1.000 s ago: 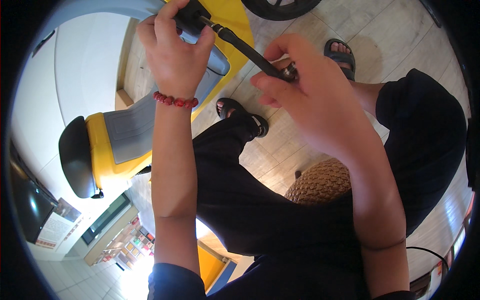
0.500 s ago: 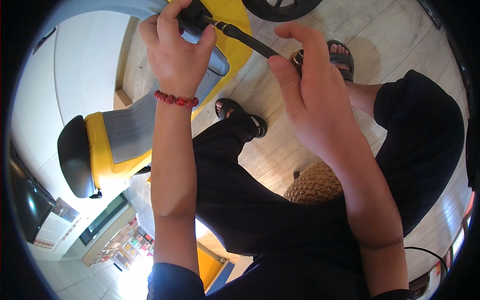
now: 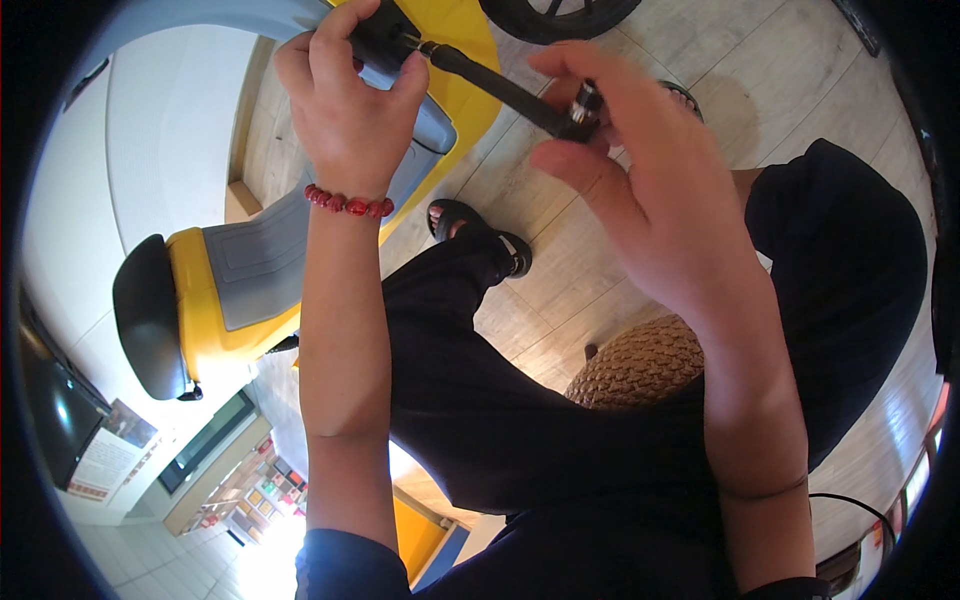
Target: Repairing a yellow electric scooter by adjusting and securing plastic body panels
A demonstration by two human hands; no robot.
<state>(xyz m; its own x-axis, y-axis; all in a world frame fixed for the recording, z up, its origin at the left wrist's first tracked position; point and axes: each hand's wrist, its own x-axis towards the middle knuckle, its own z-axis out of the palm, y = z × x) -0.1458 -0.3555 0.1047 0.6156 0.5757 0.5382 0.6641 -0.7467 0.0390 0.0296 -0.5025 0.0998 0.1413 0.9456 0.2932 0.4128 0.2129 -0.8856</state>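
Observation:
My left hand (image 3: 350, 110), with a red bead bracelet (image 3: 348, 201) at the wrist, has its fingers and thumb closed around a black block (image 3: 388, 34) on a yellow and grey seated vehicle (image 3: 265, 265). A thin metal end of a black rod (image 3: 495, 88) goes into the block, and the rod slants down to the right. At its far end is a bent joint with a shiny metal band. Around that joint my right hand (image 3: 635, 150) is loosely curled, with fingers behind it and the thumb just below. Its fingertips are partly hidden and slightly blurred.
A black wheel (image 3: 560, 15) rests on the pale plank floor (image 3: 770, 85) at the top. Below my hands are my legs in dark trousers and black sandals (image 3: 508, 250), with a woven brown seat (image 3: 640, 365) between them. A thin black cable (image 3: 860, 508) curves at lower right.
My right hand has shifted right and turned, its fingers now around the rod's end, exposing the joint. The joint has swung into view. My left hand has barely moved.

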